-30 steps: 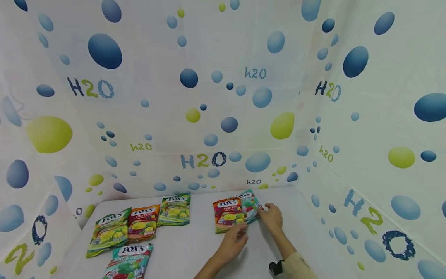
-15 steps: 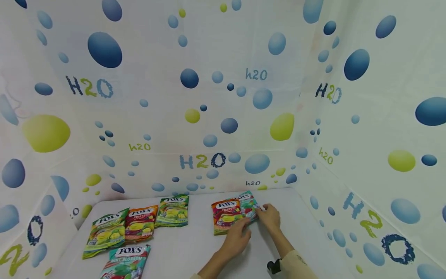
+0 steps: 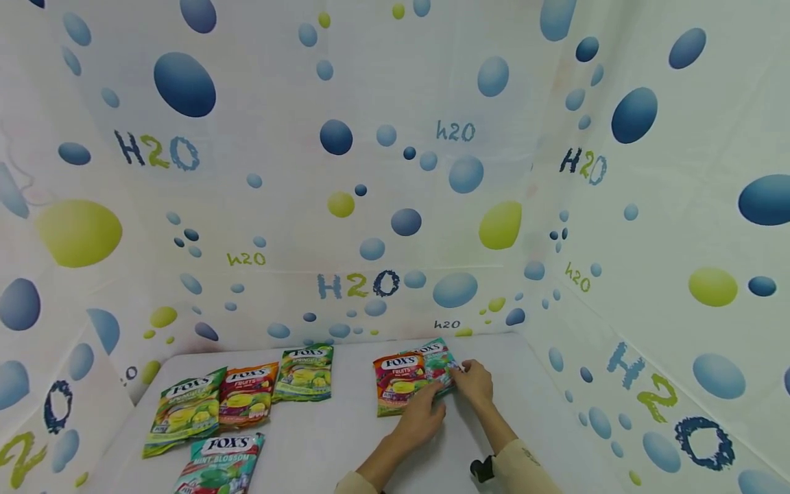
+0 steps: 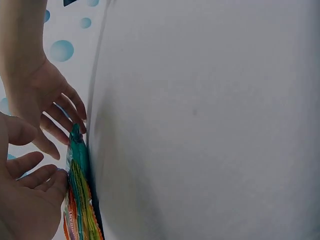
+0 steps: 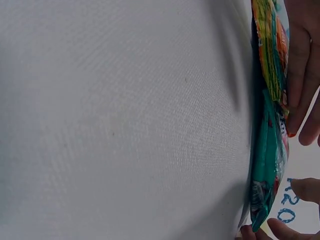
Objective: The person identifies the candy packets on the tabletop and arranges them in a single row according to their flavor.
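Note:
A red bag of Fox's Fruits candy (image 3: 401, 384) lies at the right of the table, overlapping a teal Fox's candy bag (image 3: 437, 360) behind it. My left hand (image 3: 422, 414) rests its fingertips on the lower right of this pair; the right wrist view shows its fingers (image 5: 300, 75) fairly straight against the bags. At the teal bag's right edge, my right hand (image 3: 474, 384) touches the wrapper with its fingertips. The left wrist view shows this right hand (image 4: 45, 95) with fingers spread and relaxed beside the teal end (image 4: 77, 150).
On the left lie two green Springs candy bags (image 3: 185, 415) (image 3: 304, 374), a red-orange Fruits bag (image 3: 247, 396) between them and a teal Mint Blossom bag (image 3: 221, 463) in front. A bubble-patterned curtain (image 3: 395, 171) stands behind the white table (image 3: 321, 446).
My left hand has moved forward and slightly right, from just in front of the red bag onto the pair's lower edge. The right hand stays at the teal bag. The head view has shifted slightly.

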Available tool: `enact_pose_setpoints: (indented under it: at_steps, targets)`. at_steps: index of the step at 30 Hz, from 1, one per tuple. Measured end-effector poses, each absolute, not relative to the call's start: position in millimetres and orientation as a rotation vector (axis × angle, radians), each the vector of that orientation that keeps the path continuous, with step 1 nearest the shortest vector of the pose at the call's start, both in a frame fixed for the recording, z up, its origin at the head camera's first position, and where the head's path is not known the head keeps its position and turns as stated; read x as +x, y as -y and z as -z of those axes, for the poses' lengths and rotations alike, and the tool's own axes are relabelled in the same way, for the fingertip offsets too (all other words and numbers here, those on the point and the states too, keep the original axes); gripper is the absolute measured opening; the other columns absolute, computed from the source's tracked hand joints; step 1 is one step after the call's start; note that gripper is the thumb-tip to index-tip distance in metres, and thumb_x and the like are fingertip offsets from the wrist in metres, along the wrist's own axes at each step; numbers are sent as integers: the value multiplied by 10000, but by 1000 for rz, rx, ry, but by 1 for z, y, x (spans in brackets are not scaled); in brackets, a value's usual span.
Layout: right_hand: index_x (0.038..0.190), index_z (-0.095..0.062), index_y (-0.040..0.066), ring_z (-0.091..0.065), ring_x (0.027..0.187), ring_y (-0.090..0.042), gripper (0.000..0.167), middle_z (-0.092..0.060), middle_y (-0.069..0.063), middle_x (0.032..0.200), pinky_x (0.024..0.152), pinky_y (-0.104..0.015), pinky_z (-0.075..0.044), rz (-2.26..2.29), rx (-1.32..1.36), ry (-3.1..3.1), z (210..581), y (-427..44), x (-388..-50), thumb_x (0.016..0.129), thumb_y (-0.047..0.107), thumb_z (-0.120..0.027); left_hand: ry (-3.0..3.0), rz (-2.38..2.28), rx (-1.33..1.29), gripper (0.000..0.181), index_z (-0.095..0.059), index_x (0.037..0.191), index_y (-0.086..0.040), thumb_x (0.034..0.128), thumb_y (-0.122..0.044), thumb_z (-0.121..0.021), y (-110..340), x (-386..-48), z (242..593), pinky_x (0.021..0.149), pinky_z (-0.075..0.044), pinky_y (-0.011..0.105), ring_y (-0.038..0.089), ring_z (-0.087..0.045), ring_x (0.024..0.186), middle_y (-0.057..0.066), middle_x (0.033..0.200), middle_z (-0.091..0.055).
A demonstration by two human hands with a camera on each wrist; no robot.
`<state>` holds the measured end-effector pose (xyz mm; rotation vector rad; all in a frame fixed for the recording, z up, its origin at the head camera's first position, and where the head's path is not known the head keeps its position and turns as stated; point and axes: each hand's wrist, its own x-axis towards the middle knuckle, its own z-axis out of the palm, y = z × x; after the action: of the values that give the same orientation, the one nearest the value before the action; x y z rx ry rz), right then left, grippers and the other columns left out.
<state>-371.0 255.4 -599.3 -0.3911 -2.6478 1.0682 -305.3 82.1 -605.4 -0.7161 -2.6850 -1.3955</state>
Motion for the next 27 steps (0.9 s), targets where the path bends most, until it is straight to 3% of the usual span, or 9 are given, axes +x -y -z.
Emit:
enact_pose_setpoints:
  at_steps: [27]
  targets:
    - [1151,-696,-96,-665,830,-297,450,-721,-189,969,712,-448,-565,-1089,-406,2677,597,-248,-377,901,274,-753,2803,1270,-631,499,-537,1435,78,994,-130,-644,-78,-319,600,1126,-445,566,411,-535,1365,245,1442,-581]
